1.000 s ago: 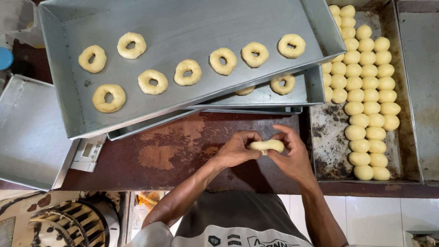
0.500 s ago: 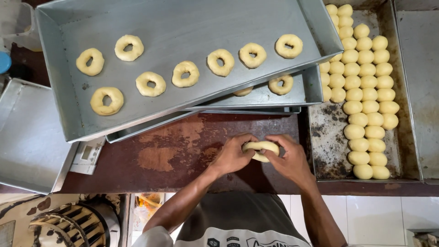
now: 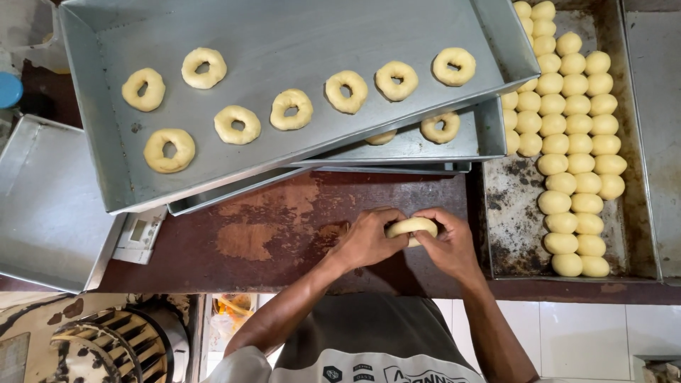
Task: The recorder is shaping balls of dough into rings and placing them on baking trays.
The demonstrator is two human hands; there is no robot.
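I note both hands, left hand (image 3: 367, 240) and right hand (image 3: 448, 245), still closed around the pale dough ring (image 3: 411, 227), now pressed lower against the worn brown worktop (image 3: 269, 234) than a second ago.

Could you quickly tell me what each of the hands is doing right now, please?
Left hand: closed on the dough piece.
Right hand: closed on the same dough piece.

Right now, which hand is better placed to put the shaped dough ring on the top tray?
Probably the left hand: it sits nearer the top tray, while the right hand is nearer the dough balls. Both grip the dough piece.
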